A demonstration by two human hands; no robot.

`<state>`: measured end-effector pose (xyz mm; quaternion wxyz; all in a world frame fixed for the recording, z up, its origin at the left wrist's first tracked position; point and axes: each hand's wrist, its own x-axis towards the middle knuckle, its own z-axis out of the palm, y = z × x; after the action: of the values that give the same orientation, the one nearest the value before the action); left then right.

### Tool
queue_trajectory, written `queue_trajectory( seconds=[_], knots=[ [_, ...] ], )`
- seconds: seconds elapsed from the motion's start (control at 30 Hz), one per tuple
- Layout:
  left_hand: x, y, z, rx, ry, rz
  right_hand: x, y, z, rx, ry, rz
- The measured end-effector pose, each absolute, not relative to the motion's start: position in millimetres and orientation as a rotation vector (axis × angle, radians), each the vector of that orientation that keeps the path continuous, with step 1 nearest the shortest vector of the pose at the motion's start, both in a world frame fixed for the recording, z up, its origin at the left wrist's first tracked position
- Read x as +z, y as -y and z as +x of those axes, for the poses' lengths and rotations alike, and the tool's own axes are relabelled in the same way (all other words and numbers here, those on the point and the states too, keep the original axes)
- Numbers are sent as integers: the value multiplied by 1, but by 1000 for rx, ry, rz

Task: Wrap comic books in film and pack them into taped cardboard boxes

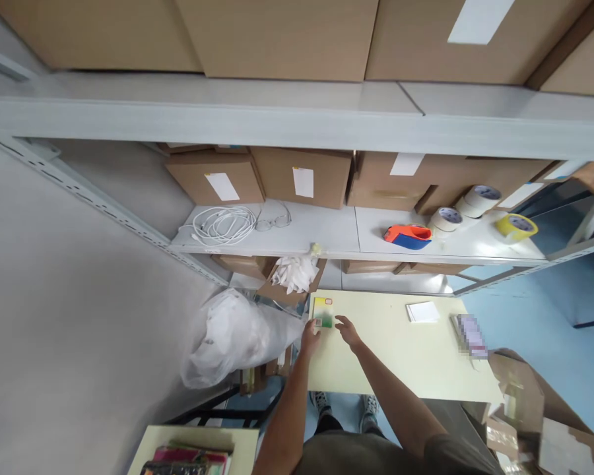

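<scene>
Head view: two bare hands over a pale work table [400, 349], a flat yellow-and-green packet [324, 307] between and just beyond them. Left hand [309, 338] at the packet's near left corner, fingertips apparently touching it; whether they pinch or merely rest there, cannot tell. Right hand [348, 331] holds nothing: fingers loosely bent and apart, just off the packet's right edge, a strip of bare tabletop showing between.

Right of the right hand, on the same table: a small white stack [423, 312], slightly farther out than the hand; beyond that, near the table's right edge, a lilac item [472, 336], blurred by pixelation. Farther right and lower, cardboard boxes [515, 396] piled together.

Left of the left hand, near the table edge: a bulging translucent white bag [232, 336]. Ahead of that hand and a little left, an opened carton heaped with crumpled white material [296, 272].

Beyond both hands, a grey shelf [321, 227]. Ahead and left on it: coiled white cable [222, 225], with glasses [273, 223] just beside. Ahead and right: an orange-and-blue tool [408, 236], pale tape rolls [447, 219], a yellow roll [517, 226] outermost. Labelled brown cartons [327, 181] line the back of the shelf.
</scene>
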<state>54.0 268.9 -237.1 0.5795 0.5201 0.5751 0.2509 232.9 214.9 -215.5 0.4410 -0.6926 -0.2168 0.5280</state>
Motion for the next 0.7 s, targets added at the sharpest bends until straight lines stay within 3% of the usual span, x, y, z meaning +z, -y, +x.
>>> queue_trajectory(
  seconds=[0.4,0.7],
  knots=[
    [-177,-269,133,717,-1145,1293,-124,-156,337,831,781,-1721],
    [-125,-262,202,774,-1131,1387,-91,-153,444,483,1018,-1815]
  ],
)
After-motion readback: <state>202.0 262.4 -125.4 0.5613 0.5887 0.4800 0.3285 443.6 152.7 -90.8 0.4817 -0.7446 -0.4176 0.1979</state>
